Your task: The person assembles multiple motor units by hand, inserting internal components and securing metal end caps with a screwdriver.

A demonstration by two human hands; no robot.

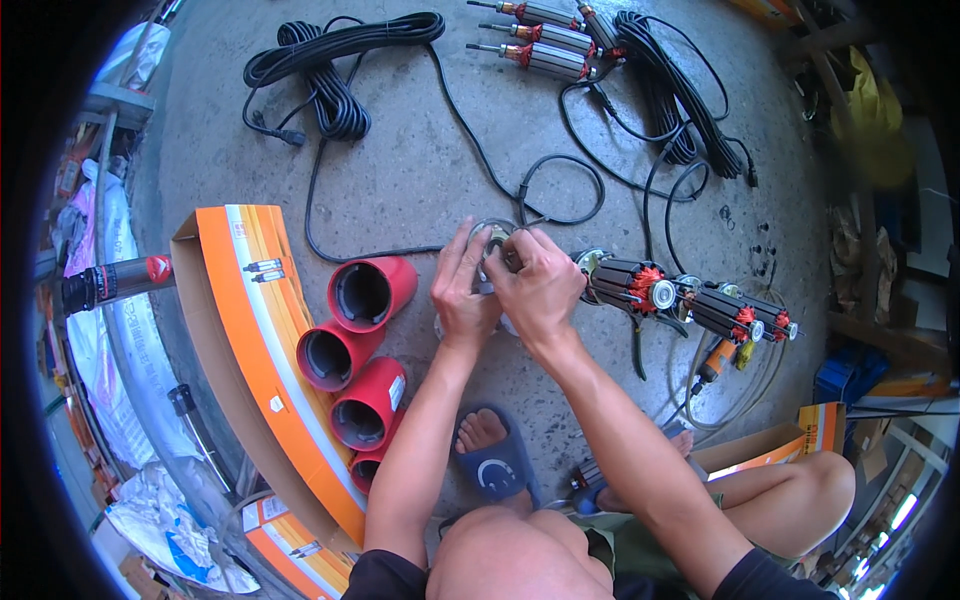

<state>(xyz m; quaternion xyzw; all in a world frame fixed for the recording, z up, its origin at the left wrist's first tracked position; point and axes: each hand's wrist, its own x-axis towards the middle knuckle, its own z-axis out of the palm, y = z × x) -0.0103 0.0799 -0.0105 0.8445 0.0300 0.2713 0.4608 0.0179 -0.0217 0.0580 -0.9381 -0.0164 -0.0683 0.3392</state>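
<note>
My left hand (466,295) is closed round the side of a round metal part (492,228), mostly hidden by my fingers. My right hand (541,284) is bent over the same part, its fingers pinched together; what they grip is too covered to make out. A black cable (470,150) runs from the floor to just beside the part. Right of my right hand stand several motor armatures (627,282) with black cores and red windings. Red tubes (372,293) lie left of my left hand, their open dark ends showing.
An orange printed carton (275,330) stands open at the left. Coiled black cables (345,50) and more armatures (545,60) lie on the far concrete floor. Pliers (638,348) and an orange-handled tool (716,360) are at the right. My sandalled foot (490,455) is below my hands.
</note>
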